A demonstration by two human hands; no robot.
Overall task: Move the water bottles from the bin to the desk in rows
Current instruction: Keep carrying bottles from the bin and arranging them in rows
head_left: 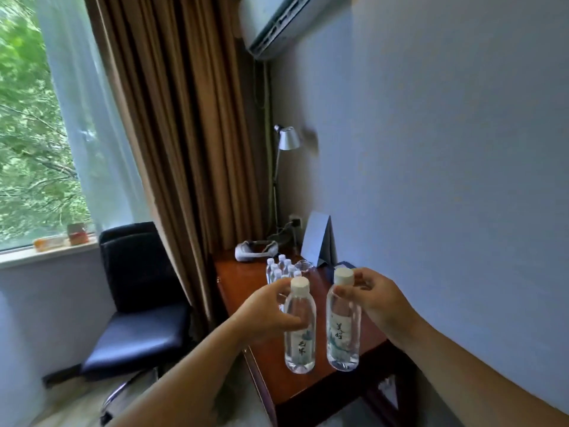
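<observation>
My left hand (268, 306) grips a clear water bottle (299, 337) with a white cap, held upright above the wooden desk (311, 374). My right hand (372, 298) pinches a second clear bottle (343, 337) near its neck, also upright and side by side with the first. Further back on the desk stand several small white-capped water bottles (281, 269) in tight rows. The bin is out of view.
A white headset (254, 249), a blue folded card (320, 241), a silver desk lamp (286, 140) and a plugged-in cable sit at the desk's far end. A black office chair (138, 291) stands left of the desk by the brown curtain. The wall runs along the right.
</observation>
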